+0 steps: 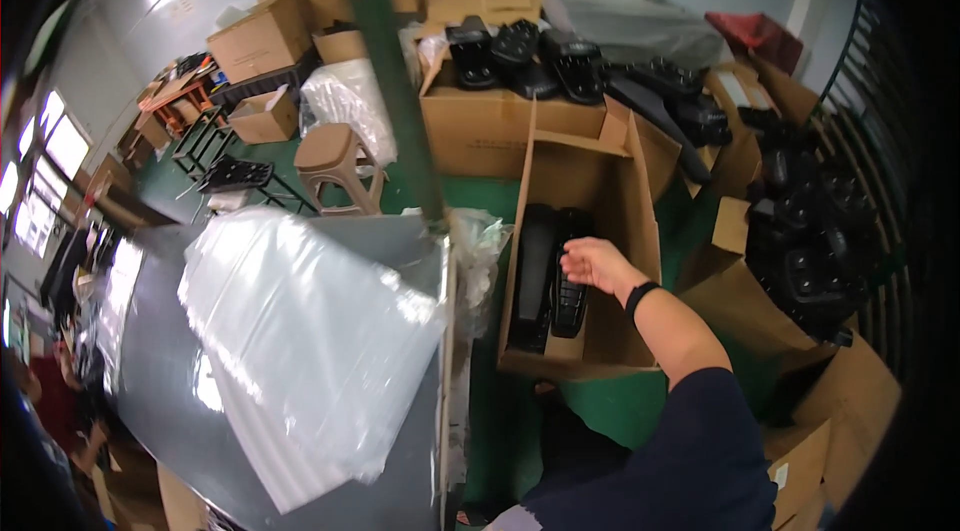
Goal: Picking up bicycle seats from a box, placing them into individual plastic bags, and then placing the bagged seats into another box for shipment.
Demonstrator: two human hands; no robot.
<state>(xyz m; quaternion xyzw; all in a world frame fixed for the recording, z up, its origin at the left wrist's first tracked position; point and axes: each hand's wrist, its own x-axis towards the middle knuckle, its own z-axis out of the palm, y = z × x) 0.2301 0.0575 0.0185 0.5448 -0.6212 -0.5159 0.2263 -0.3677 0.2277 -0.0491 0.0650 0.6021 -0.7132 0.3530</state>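
My right hand (597, 264), with a dark band on its wrist, reaches into a tall open cardboard box (640, 231). Its curled fingers are closed at the upper half of a long black molded plastic part (570, 306) with a ribbed face. The fingertips are partly hidden, so the exact hold is hard to see. Close beside it on the left, a smoother long black part (536, 266) lies in the same box. My left hand is out of view.
A grey table (150, 331) bears clear plastic sheeting (320, 331). A green post (385, 61) rises at its edge. More black parts (515, 46) sit on a box behind; others (810, 221) fill boxes at right. A brown stool (328, 146) stands behind the table.
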